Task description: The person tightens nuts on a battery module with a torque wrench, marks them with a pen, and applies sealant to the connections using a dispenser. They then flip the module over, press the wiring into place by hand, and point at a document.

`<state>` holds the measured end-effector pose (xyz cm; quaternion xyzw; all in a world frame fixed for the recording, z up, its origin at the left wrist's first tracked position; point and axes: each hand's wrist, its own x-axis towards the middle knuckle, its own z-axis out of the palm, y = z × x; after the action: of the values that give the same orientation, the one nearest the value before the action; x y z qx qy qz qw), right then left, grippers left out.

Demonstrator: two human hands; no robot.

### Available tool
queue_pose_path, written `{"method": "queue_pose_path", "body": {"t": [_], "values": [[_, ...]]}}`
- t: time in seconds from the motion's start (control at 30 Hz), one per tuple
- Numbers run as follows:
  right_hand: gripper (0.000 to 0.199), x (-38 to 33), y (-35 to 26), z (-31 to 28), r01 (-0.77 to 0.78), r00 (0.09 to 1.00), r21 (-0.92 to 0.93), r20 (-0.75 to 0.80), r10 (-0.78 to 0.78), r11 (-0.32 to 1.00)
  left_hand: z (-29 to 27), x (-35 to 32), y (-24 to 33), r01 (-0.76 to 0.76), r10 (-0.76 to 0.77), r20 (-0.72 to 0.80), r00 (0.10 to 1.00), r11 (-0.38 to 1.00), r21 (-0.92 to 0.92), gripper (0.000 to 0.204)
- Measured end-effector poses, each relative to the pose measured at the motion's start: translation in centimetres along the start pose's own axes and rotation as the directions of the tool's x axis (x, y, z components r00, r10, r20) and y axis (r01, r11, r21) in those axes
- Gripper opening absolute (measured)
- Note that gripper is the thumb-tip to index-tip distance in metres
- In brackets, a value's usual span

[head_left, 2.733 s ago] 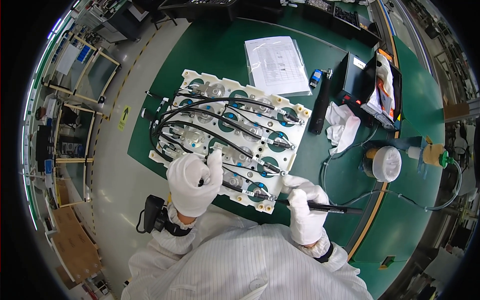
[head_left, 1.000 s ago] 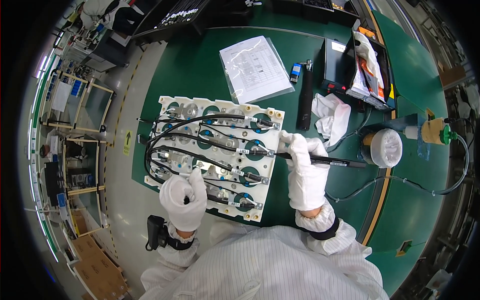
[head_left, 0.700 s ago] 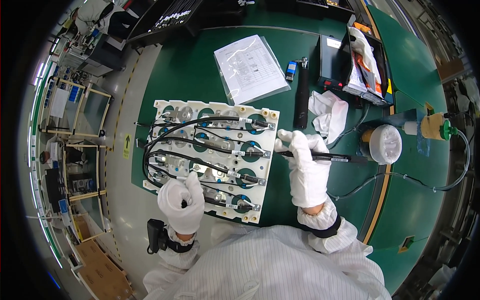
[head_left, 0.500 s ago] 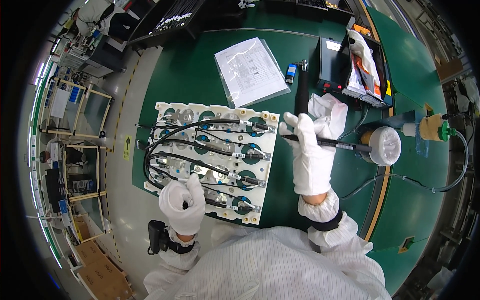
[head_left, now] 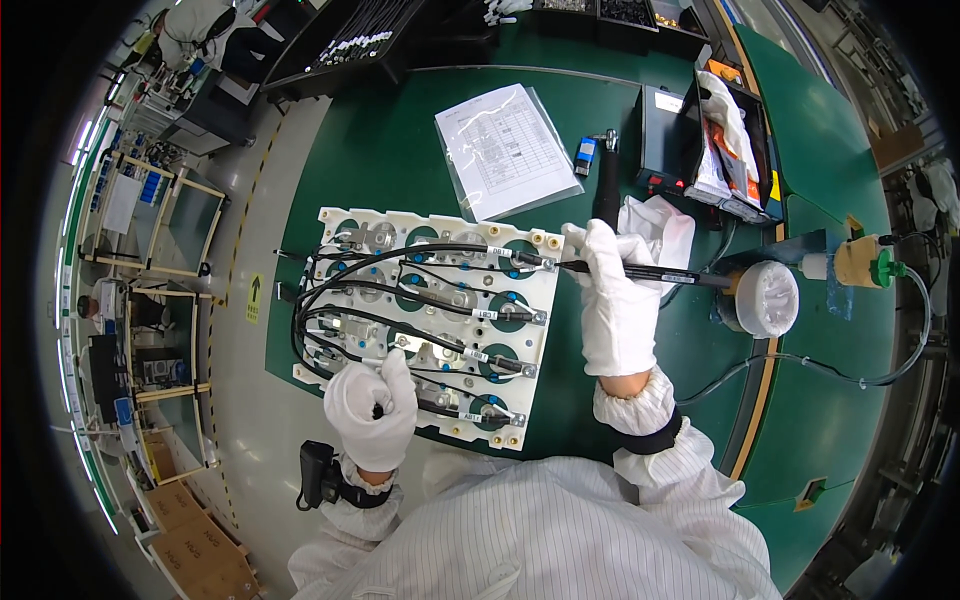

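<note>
Away went the right hand (head_left: 612,298), gripping a black pen-like tool (head_left: 668,274), from the second cable lug (head_left: 541,318) to the farthest lug (head_left: 548,264), just left of it on the white board (head_left: 534,345), seemingly a new spot; the left hand (head_left: 372,412) stayed curled round a small dark object (head_left: 377,411).

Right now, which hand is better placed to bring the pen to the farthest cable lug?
Probably the right hand: it holds the black pen, tip close to that cable lug at the far right of the white board. The left hand is at the near edge, curled around something small and black.
</note>
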<state>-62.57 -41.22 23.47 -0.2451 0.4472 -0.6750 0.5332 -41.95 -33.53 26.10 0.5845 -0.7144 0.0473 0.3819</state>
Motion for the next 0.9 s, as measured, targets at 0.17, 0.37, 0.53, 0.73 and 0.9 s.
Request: {"method": "queue_pose_path", "body": {"t": [0.17,0.37,0.53,0.73,0.9], "values": [[0.017,0.0,-0.4,-0.2,0.013,0.999,0.035,0.038,-0.015,0.999,-0.1,-0.1,0.0,0.035,-0.035,-0.002,0.999,0.999,-0.01,0.041],[0.021,-2.7,-5.3,0.5,0.064,0.998,-0.271,-0.003,-0.067,0.961,-1.6,2.1,2.6,0.365,-0.307,0.265,0.914,0.909,-0.204,0.028],[0.019,-6.8,-7.8,3.2,0.133,0.879,-0.177,0.476,-0.034,0.975,-1.2,3.3,5.4,0.253,-0.174,0.259,0.95,0.915,-0.315,0.035],[0.017,-7.1,-7.3,4.8,0.492,0.692,-0.292,0.703,-0.164,0.82,-1.7,3.2,7.0,0.359,-0.181,0.452,0.874,0.865,-0.349,0.047],[0.038,-7.8,-9.8,3.9,0.546,0.677,-0.423,0.731,-0.083,0.723,-1.9,2.0,6.9,0.419,-0.194,0.462,0.865,0.786,-0.455,0.058]]}}
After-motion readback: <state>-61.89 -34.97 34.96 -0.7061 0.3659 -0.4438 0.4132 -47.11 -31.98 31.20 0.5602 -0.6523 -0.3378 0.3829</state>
